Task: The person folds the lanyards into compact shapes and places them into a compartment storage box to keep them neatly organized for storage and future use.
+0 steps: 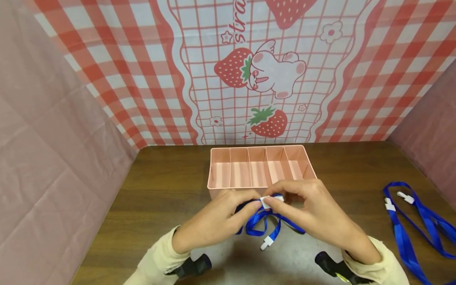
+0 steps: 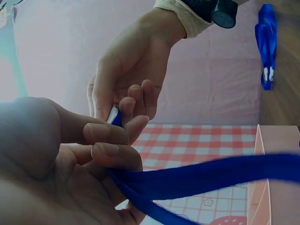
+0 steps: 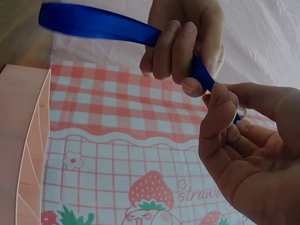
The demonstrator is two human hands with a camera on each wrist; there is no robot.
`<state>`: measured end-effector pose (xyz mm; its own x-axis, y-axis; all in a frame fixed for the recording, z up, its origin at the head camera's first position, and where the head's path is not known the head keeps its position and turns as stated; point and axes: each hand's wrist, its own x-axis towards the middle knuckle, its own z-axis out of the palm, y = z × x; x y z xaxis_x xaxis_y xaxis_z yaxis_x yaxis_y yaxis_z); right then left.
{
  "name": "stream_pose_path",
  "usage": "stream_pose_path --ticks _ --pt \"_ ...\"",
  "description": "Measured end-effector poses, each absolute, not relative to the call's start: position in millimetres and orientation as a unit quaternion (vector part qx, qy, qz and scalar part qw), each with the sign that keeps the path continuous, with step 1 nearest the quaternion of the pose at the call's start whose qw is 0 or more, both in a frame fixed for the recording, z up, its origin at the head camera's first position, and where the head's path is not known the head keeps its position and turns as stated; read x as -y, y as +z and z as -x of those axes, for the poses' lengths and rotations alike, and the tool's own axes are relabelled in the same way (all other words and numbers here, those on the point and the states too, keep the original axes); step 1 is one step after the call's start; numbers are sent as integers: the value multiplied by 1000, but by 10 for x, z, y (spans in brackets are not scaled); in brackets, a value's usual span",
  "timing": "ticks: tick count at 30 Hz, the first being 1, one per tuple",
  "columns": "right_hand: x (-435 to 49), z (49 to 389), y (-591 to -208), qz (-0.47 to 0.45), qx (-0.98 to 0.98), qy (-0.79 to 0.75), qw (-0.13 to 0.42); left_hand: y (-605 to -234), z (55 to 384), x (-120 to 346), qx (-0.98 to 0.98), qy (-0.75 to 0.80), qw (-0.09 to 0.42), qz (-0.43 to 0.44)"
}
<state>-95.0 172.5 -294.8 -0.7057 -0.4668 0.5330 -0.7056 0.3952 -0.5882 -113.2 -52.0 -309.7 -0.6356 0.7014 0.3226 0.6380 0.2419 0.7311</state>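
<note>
A blue lanyard (image 1: 257, 229) is bunched between both hands over the near part of the table. My left hand (image 1: 219, 215) pinches it beside a white plastic clip (image 1: 265, 202). With thumb and fingertips, my right hand (image 1: 317, 208) holds the same white piece from the other side. Another white clip (image 1: 267, 242) dangles from a strap end below the hands. In the left wrist view, two strands of the blue strap (image 2: 211, 177) trail from the left fingers. The right wrist view shows a strap loop (image 3: 103, 26) running out of the left hand; fingers partly hide the clip there.
Just beyond the hands stands a pink tray (image 1: 261, 187) divided into several compartments, which look bare inside. More blue lanyard (image 1: 402, 241) with white clips lies on the brown table (image 1: 160, 190) at the right. A strawberry-patterned cloth (image 1: 199, 79) hangs behind the table.
</note>
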Motion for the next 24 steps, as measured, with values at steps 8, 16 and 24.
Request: stream_pose_path --ticks 8,16,24 --pt "-1760 950 -2927 -364 816 428 139 -3095 1125 528 -797 454 37 -397" --pt "-1801 961 -2894 -371 815 421 144 -3086 1142 558 -791 453 20 -411" --pt "-1879 964 -2854 -366 819 411 161 -3042 1142 602 -792 456 32 -405"
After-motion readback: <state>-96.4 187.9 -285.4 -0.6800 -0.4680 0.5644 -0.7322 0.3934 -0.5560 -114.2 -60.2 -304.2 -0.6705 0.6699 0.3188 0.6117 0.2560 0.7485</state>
